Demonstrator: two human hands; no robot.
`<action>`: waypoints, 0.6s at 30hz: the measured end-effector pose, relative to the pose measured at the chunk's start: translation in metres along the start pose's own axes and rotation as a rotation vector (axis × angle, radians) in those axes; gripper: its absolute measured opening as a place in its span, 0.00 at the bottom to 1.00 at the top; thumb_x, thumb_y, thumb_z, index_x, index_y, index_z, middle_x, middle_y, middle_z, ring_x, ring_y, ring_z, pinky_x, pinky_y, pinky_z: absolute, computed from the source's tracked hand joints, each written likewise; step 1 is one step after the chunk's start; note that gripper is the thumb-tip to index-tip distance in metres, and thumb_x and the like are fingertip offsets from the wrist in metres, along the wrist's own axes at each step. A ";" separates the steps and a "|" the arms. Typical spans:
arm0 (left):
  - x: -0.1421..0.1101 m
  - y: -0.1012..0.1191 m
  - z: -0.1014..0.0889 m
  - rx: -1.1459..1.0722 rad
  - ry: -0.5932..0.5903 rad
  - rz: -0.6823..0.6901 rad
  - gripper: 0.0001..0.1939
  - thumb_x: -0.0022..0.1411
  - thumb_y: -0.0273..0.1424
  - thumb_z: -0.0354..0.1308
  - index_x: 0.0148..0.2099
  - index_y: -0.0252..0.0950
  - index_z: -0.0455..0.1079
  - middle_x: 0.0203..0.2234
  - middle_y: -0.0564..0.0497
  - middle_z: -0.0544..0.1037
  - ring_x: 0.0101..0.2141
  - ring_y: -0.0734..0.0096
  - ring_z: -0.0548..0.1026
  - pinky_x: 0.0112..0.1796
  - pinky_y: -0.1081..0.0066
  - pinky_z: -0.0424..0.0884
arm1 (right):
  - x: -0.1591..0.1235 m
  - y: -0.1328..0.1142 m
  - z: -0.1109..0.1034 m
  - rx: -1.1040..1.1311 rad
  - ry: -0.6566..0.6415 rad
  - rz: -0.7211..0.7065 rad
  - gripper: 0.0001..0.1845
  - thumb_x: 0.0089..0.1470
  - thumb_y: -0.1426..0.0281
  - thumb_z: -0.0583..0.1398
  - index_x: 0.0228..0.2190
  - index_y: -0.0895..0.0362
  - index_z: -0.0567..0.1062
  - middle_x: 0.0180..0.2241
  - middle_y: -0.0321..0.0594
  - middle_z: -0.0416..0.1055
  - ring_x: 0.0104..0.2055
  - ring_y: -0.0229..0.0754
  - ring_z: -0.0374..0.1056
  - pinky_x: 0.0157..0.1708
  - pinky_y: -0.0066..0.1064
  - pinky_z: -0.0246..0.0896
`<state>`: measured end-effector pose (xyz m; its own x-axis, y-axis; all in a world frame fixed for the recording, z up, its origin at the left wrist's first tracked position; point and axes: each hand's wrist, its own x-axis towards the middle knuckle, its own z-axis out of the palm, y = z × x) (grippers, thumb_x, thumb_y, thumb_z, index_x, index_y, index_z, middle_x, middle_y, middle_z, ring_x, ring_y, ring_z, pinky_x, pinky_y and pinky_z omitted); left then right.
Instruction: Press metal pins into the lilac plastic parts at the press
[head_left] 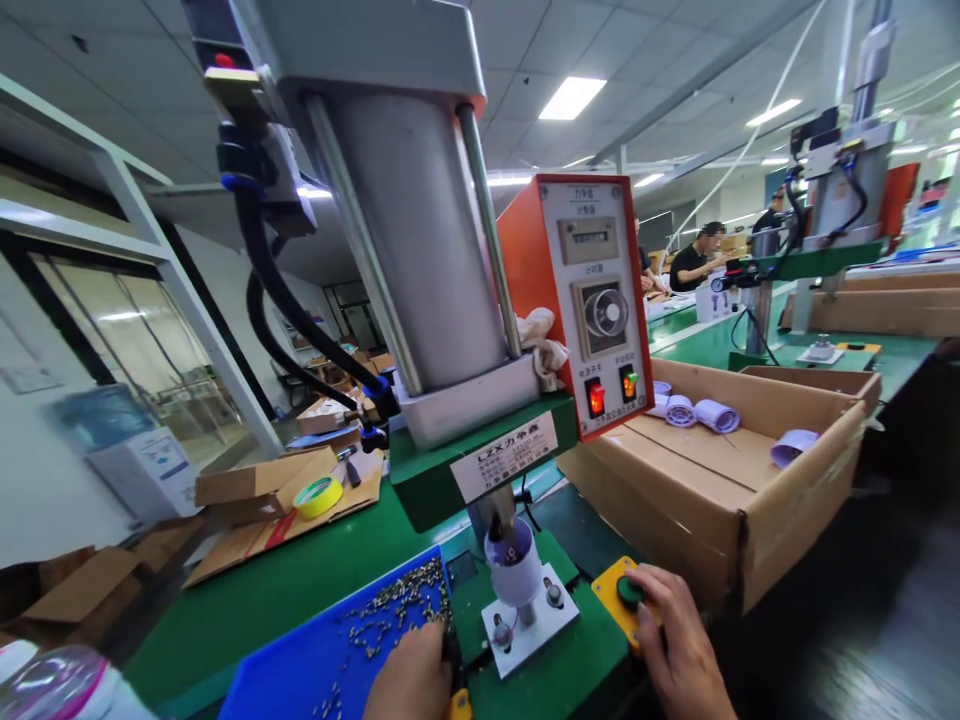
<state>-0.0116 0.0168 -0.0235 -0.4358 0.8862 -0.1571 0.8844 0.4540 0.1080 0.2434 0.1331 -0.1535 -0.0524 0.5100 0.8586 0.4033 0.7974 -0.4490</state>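
Between the two hands and a little to the far side of them, a white cylinder (517, 580) stands over a metal plate (536, 632) on the press base, its long axis close to upright and its open end facing up. The metal ram (489, 520) comes down directly over that opening, so ram and cylinder look roughly in line; whether they touch inside the rim cannot be told.

From the left hand (415, 675), the cylinder lies to the right and farther off; from the right hand (679, 635), it lies to the left and slightly farther. The left hand seems somewhat nearer, but neither touches it.

The right grip is spread, a finger at the green button (630, 592) and the thumb apart from it on the yellow box (616, 605). The left grip is seen from the back beside a second yellow box (459, 706), its fingers hidden, so I cannot tell whether it is spread or closed.

Left of the cylinder, a blue tray (277, 665) of small metal pieces (409, 590) rests on the green counter (240, 575).
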 end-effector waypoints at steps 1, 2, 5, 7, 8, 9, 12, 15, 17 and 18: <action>0.001 -0.001 0.002 -0.004 0.010 -0.019 0.12 0.55 0.22 0.47 0.35 0.37 0.70 0.40 0.44 0.79 0.42 0.63 0.75 0.40 0.67 0.65 | 0.001 0.000 -0.001 -0.015 0.000 -0.001 0.16 0.59 0.74 0.50 0.49 0.54 0.65 0.44 0.44 0.67 0.45 0.44 0.66 0.42 0.36 0.66; 0.002 -0.002 0.004 -0.004 0.020 -0.038 0.11 0.55 0.22 0.47 0.35 0.37 0.70 0.40 0.43 0.79 0.42 0.61 0.75 0.40 0.67 0.65 | 0.002 -0.001 -0.002 -0.033 -0.005 0.000 0.16 0.59 0.74 0.51 0.49 0.54 0.65 0.44 0.44 0.68 0.45 0.45 0.67 0.42 0.37 0.66; 0.002 -0.002 0.008 -0.024 0.054 -0.097 0.11 0.59 0.26 0.45 0.35 0.38 0.69 0.38 0.43 0.79 0.41 0.59 0.76 0.38 0.65 0.64 | 0.009 -0.012 -0.006 -0.026 -0.037 0.053 0.18 0.58 0.73 0.53 0.50 0.51 0.65 0.45 0.43 0.69 0.46 0.47 0.67 0.44 0.41 0.65; 0.000 0.000 0.009 -0.053 0.069 -0.133 0.13 0.62 0.28 0.43 0.34 0.39 0.68 0.37 0.44 0.79 0.40 0.59 0.76 0.36 0.66 0.63 | 0.021 -0.030 -0.007 0.093 -0.095 0.122 0.19 0.58 0.72 0.53 0.52 0.49 0.63 0.47 0.43 0.68 0.49 0.47 0.67 0.46 0.40 0.65; 0.000 0.001 0.008 -0.063 0.074 -0.147 0.14 0.63 0.30 0.41 0.34 0.39 0.68 0.36 0.45 0.79 0.39 0.59 0.76 0.35 0.66 0.63 | 0.030 -0.041 -0.006 0.184 -0.134 0.157 0.21 0.58 0.71 0.53 0.53 0.49 0.61 0.49 0.43 0.67 0.50 0.46 0.67 0.48 0.39 0.65; -0.001 0.001 0.008 -0.069 0.074 -0.157 0.14 0.64 0.31 0.41 0.33 0.40 0.67 0.36 0.45 0.79 0.39 0.59 0.76 0.35 0.66 0.62 | 0.041 -0.053 -0.005 0.287 -0.180 0.187 0.24 0.58 0.71 0.54 0.55 0.48 0.59 0.51 0.44 0.66 0.52 0.46 0.66 0.50 0.38 0.64; -0.003 0.000 0.007 -0.059 0.065 -0.157 0.13 0.64 0.31 0.41 0.32 0.40 0.66 0.35 0.46 0.79 0.38 0.59 0.76 0.34 0.66 0.61 | 0.078 -0.088 0.007 0.605 -0.386 0.286 0.37 0.53 0.72 0.58 0.61 0.49 0.50 0.55 0.44 0.64 0.55 0.46 0.64 0.53 0.39 0.62; -0.002 -0.004 0.008 -0.059 0.070 -0.140 0.11 0.63 0.29 0.42 0.33 0.40 0.65 0.34 0.46 0.79 0.38 0.61 0.75 0.35 0.67 0.61 | 0.100 -0.111 0.025 0.832 -0.454 0.390 0.43 0.48 0.73 0.60 0.62 0.50 0.48 0.50 0.42 0.69 0.48 0.43 0.68 0.50 0.37 0.64; -0.001 -0.007 0.009 -0.076 0.075 -0.129 0.10 0.62 0.27 0.43 0.34 0.40 0.65 0.34 0.47 0.79 0.38 0.62 0.75 0.36 0.67 0.61 | 0.093 -0.117 0.036 0.844 -0.277 0.401 0.41 0.49 0.72 0.60 0.61 0.50 0.50 0.50 0.42 0.68 0.49 0.44 0.68 0.51 0.38 0.63; 0.000 -0.008 0.010 -0.088 0.076 -0.125 0.10 0.61 0.26 0.43 0.35 0.40 0.65 0.35 0.47 0.79 0.38 0.62 0.75 0.36 0.68 0.62 | 0.082 -0.117 0.040 0.814 -0.171 0.384 0.40 0.49 0.71 0.60 0.61 0.49 0.52 0.52 0.43 0.67 0.52 0.46 0.67 0.52 0.39 0.62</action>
<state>-0.0168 0.0122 -0.0341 -0.5558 0.8252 -0.1004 0.8059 0.5645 0.1788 0.1552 0.0948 -0.0400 -0.2080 0.7765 0.5947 -0.3438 0.5112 -0.7877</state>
